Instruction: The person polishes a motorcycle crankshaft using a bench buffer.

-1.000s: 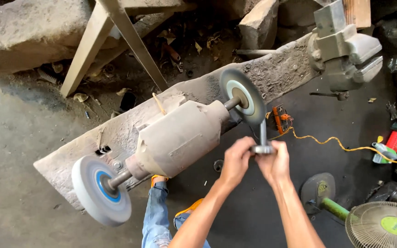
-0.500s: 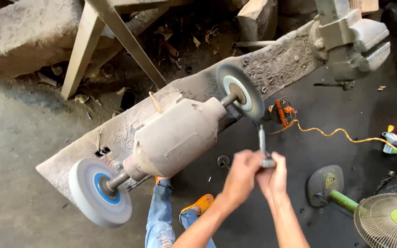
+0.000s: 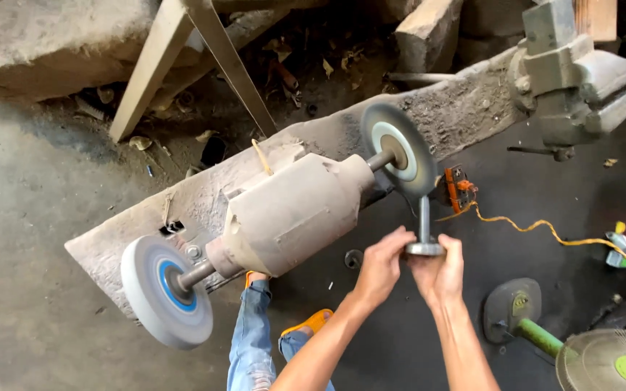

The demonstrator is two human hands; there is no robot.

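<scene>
The fingers of the left hand curl closed around one side of the flat round base of a small metal part; the fingers of the right hand close on the other side from beneath, thumb on the rim. The part is a short grey stem on a disc-shaped foot (its exact kind cannot be told at this size). Both hands grip the foot rather than the stem, which leaves the stem free and puts the fingers well below the abrasive.

The stem points upward, and its upper end meets the lower edge of the dark grinding wheel. A two-handed grip steadies the part against the pull of the wheel.

The wheel sits on the right end of the shaft of a dust-covered bench grinder; a white-and-blue wheel sits on the opposite end. The grinder is fixed to a long, grimy bench plank, which also carries a grey vise at its far end. An orange cable runs across the dark floor. A green fan lies at the lower right. The person's jeans and orange sandals show below the grinder.
</scene>
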